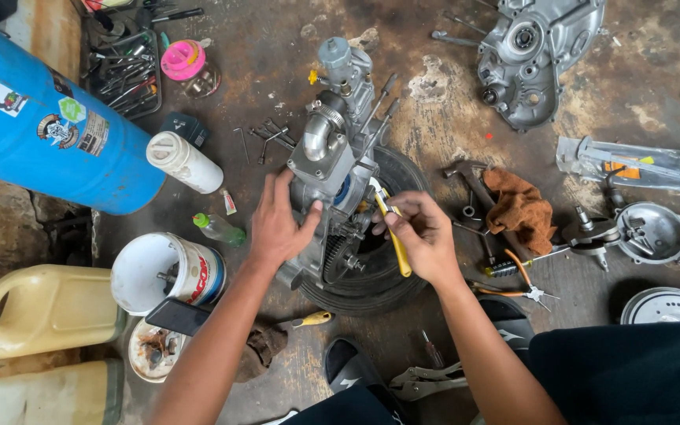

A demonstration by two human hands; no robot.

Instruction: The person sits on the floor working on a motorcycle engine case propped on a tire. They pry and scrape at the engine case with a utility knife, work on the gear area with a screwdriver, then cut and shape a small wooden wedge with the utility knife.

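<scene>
Head view: left hand [277, 228] steadies engine [332, 157]; right hand [423, 236] grips yellow-handled tool [393, 236].

I see the engine [338, 157] standing on the tyre [387, 275] in the middle. My left hand [277, 224] lies on its left side, my right hand [423, 232] on its right (with a screwdriver [391, 228] in it). The cylinder [41, 126] lies far left, the rag [522, 208] to the right, the engine cover [537, 55] behind.
</scene>
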